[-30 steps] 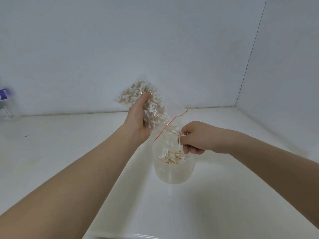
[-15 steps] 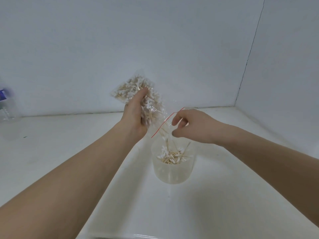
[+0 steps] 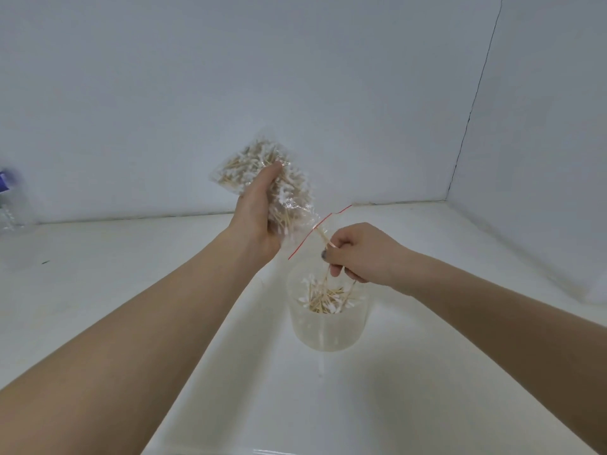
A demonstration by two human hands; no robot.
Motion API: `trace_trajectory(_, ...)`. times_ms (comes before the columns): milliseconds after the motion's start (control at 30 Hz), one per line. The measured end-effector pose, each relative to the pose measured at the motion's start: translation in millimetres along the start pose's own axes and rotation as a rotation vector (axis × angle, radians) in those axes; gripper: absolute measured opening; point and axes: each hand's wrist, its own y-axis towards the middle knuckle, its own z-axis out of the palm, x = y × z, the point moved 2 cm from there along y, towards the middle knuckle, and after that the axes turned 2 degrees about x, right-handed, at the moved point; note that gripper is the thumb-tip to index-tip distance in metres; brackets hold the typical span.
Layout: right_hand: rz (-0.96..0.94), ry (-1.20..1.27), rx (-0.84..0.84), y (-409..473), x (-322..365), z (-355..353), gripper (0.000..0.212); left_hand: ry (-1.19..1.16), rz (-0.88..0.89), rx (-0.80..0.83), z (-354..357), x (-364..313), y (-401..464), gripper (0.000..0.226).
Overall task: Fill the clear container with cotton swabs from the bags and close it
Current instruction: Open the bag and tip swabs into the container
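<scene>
Few cotton swabs [image 3: 323, 295] lie so far in the clear container [image 3: 328, 326], which stands on the white surface [image 3: 98, 290] just below the hands. The right hand [image 3: 359, 254] pinches a small bunch over its rim; the left hand [image 3: 259, 215] grips the tilted bag [image 3: 262, 178], its red-lined mouth facing down. Loosely pinched sticks could miss the rim, or the bag could spill.
</scene>
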Motion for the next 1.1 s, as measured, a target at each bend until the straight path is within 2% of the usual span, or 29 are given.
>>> trace_trajectory(100,0.017,-0.325,0.072,-1,0,-12,0.021,-0.036,-0.028,-0.02,-7,-3,4,0.027)
trace_trajectory(200,0.066,-0.457,0.135,-5,5,-21,0.02,-0.077,-0.032,-0.04,-14,-5,8,0.034)
trace_trajectory(300,0.042,-0.418,-0.004,-2,4,-26,0.022,-0.062,-0.055,-0.04,-16,-4,12,0.048)
trace_trajectory(433,0.038,-0.316,-0.14,3,-8,-22,0.013,-0.028,-0.16,-0.1,-27,0,22,0.052)
trace_trajectory(533,0.029,-0.226,-0.112,3,-18,-13,0.006,0.004,-0.226,-0.154,-37,8,23,0.045)
trace_trajectory(700,0.007,-0.131,-0.091,6,-23,-8,0.013,-0.002,-0.289,-0.186,-48,18,22,0.042)
trace_trajectory(800,0.046,-0.014,-0.012,9,-24,-5,0.011,-0.016,-0.294,-0.232,-54,24,25,0.039)
trace_trajectory(867,0.035,0.005,0.041,10,-26,-1,0.012,0.0,-0.298,-0.273,-55,29,26,0.035)
trace_trajectory(967,-0.019,-0.024,0.027,9,-32,3,0.016,0.064,-0.303,-0.328,-58,39,29,0.039)
trace_trajectory(1033,-0.037,-0.028,0.016,10,-34,4,0.017,0.082,-0.324,-0.337,-60,44,29,0.022)
trace_trajectory(1100,-0.051,-0.04,0.022,10,-34,4,0.015,0.091,-0.35,-0.325,-60,48,27,0.018)
